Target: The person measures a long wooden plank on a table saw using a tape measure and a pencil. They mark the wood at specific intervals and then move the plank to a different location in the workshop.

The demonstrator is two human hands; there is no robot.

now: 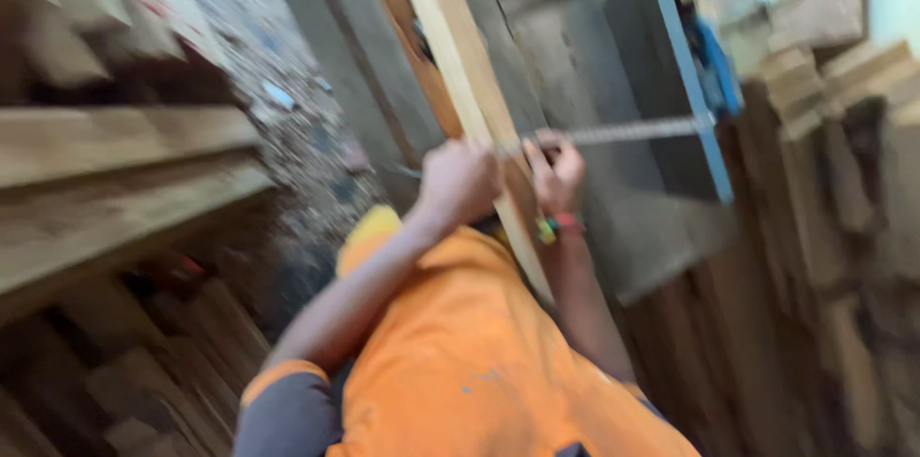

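Against the long pale wooden plank [460, 64], which leans steeply from the upper middle of the view down toward the orange shirt [460, 361], both arms reach forward and up. Left of the plank, the left hand [458, 181] is balled into a fist with its back turned to the camera, pressed against the plank's edge; the motion blur hides what, if anything, its fingers are wrapped around. Right of the plank, the right hand [558, 171] has its fingers curled tight around the near end of a thin, threaded-looking metal rod [628, 132]. That rod runs level away from the plank to a blue tool [714, 69] by a blue-edged grey panel [671, 64]. A bright band of red, green and yellow [558, 224] circles the right wrist, just beside the plank's lower stretch. Both forearms are bare, the left one rising from a grey sleeve with an orange cuff [283, 399].

Farther left of the plank lie stacked timber boards [105, 179], and between them and the plank the floor is littered with shavings and scraps [287, 102]. Well right of the plank stand more rough wood offcuts [824, 131].
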